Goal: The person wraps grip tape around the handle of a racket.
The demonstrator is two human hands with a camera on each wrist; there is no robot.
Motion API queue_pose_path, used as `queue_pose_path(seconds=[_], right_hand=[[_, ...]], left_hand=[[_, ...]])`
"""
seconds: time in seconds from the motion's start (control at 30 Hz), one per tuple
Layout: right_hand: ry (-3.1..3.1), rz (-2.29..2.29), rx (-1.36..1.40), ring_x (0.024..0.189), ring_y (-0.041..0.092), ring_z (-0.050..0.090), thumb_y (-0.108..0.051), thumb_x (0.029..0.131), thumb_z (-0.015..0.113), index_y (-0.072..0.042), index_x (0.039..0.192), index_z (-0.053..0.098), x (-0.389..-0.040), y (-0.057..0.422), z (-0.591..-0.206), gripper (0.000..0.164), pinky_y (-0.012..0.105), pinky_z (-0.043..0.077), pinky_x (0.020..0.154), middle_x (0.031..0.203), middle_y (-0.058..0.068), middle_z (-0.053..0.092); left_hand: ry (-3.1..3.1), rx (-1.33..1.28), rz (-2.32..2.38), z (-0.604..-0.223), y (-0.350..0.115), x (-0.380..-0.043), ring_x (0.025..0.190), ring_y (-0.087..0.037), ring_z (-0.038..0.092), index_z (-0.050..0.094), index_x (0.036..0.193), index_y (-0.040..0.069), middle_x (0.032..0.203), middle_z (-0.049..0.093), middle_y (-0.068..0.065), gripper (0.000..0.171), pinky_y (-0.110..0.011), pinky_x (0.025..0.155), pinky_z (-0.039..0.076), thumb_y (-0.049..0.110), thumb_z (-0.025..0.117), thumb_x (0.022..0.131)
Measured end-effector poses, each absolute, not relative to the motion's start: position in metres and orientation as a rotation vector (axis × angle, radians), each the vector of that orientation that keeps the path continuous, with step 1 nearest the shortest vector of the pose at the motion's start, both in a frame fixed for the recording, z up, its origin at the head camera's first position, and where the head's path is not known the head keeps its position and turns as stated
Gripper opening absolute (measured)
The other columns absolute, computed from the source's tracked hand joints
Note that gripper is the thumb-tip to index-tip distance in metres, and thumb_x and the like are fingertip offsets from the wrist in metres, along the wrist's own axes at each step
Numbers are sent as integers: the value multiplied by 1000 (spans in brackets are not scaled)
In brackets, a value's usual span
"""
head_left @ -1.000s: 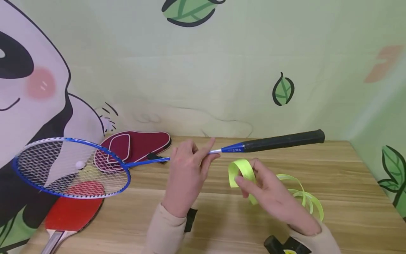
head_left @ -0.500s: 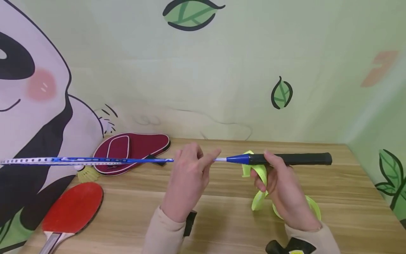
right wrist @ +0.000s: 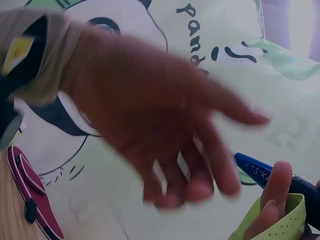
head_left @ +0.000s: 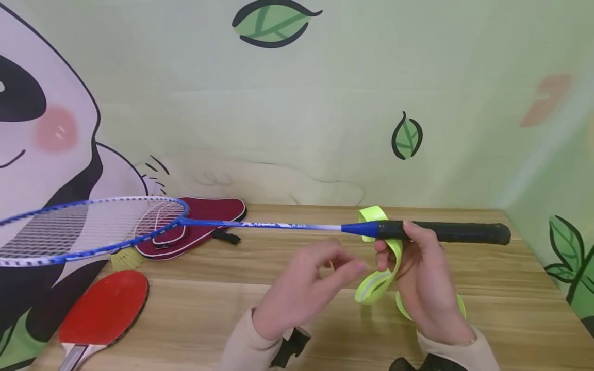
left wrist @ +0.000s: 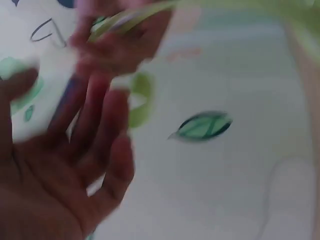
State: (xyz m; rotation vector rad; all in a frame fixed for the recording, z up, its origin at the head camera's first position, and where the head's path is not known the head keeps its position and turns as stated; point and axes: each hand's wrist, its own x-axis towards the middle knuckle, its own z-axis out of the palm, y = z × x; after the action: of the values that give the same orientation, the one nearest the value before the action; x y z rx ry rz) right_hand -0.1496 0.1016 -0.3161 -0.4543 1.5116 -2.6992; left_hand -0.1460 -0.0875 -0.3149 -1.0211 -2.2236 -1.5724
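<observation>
My right hand [head_left: 429,288] grips a badminton racket [head_left: 278,225] by its black handle [head_left: 468,233], with the thumb lying along the top. The racket is held level above the table, its blue head out to the left. A yellow-green grip tape [head_left: 373,212] passes behind the blue cone and hangs down over the right fingers in a loop. In the right wrist view, the perforated tape [right wrist: 290,220] curves round those fingers. Below the shaft, my left hand [head_left: 308,288] holds nothing. Its fingers and thumb [right wrist: 230,107] are spread apart in the right wrist view.
On the wooden table [head_left: 195,319], a red table tennis paddle [head_left: 106,309] lies at the left. A yellow shuttlecock [head_left: 126,258] and a maroon paddle case [head_left: 218,211] lie behind it. More tape [head_left: 461,305] shows behind the right hand. A printed wall sheet [head_left: 287,113] stands behind the table.
My right hand, holding the tape, has come up to the handle and taken hold of it. My left hand has let go of the shaft and dropped toward the tape. The racket has turned and shifted right.
</observation>
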Motion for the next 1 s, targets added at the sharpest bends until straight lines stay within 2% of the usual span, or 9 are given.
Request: queue_pose_path(seconds=[0.1, 0.2, 0.33, 0.43, 0.6, 0.7, 0.8, 0.87, 1.0], right_hand=[[1357, -2693, -562, 59, 17, 57, -25, 108, 29, 2, 103, 63, -147, 101, -315, 44, 27, 47, 66, 81, 6, 69], [1277, -2676, -587, 60, 17, 57, -24, 108, 28, 2, 103, 63, -145, 100, -314, 44, 26, 48, 66, 82, 6, 69], [1355, -2663, -552, 59, 16, 58, -27, 108, 31, 1, 106, 62, -145, 100, -313, 42, 25, 49, 65, 80, 5, 68], [1512, -2653, -464, 57, 15, 56, -31, 107, 36, 1, 108, 60, -145, 99, -312, 40, 24, 47, 59, 78, 5, 66], [1826, -2565, -326, 49, 13, 47, -32, 104, 44, 0, 100, 55, -142, 94, -309, 34, 21, 40, 46, 69, 4, 56], [1953, -2464, -348, 48, 13, 50, -24, 103, 49, 2, 96, 51, -139, 94, -308, 28, 22, 44, 45, 70, 5, 56], [1978, -2362, -395, 57, 14, 59, -19, 102, 53, 1, 101, 46, -138, 96, -307, 21, 27, 53, 51, 76, 9, 61], [1993, -2286, -461, 64, 20, 65, -16, 101, 53, 1, 105, 45, -137, 99, -305, 20, 32, 57, 56, 84, 14, 65], [2001, -2175, -642, 78, 32, 68, -8, 101, 51, 2, 112, 46, -133, 106, -302, 15, 38, 57, 63, 104, 22, 68]], left_hand=[[-2146, -792, -2029, -318, -76, -147, 93, -12, 59, 56, 125, 9, 105, 63, -2, 36, -29, 82, 50, 31, 61, 97], [-1802, -726, -2372, -319, -65, -148, 102, -19, 55, 48, 132, 1, 113, 57, -11, 46, -31, 89, 49, 22, 65, 95], [-1514, -683, -2495, -316, -55, -145, 102, -19, 57, 54, 123, -7, 115, 59, -10, 36, -32, 92, 48, 13, 64, 95], [-1460, -649, -2495, -313, -53, -145, 101, -21, 61, 58, 116, -9, 116, 63, -14, 26, -38, 96, 48, 9, 60, 97], [-1328, -603, -2571, -309, -62, -146, 107, -28, 64, 60, 110, -3, 117, 64, -23, 16, -47, 101, 46, 8, 55, 99], [-1254, -574, -2609, -306, -71, -148, 110, -31, 63, 59, 107, 1, 115, 66, -21, 11, -48, 99, 46, 8, 53, 100], [-1227, -534, -2614, -304, -77, -150, 110, -32, 63, 58, 105, 2, 113, 67, -20, 9, -48, 98, 47, 9, 53, 100], [-1221, -504, -2614, -303, -81, -152, 109, -32, 64, 57, 104, 2, 112, 68, -19, 8, -48, 97, 48, 9, 54, 100], [-1209, -458, -2597, -302, -85, -154, 109, -34, 63, 59, 102, 1, 109, 68, -19, 8, -48, 94, 50, 8, 57, 98]])
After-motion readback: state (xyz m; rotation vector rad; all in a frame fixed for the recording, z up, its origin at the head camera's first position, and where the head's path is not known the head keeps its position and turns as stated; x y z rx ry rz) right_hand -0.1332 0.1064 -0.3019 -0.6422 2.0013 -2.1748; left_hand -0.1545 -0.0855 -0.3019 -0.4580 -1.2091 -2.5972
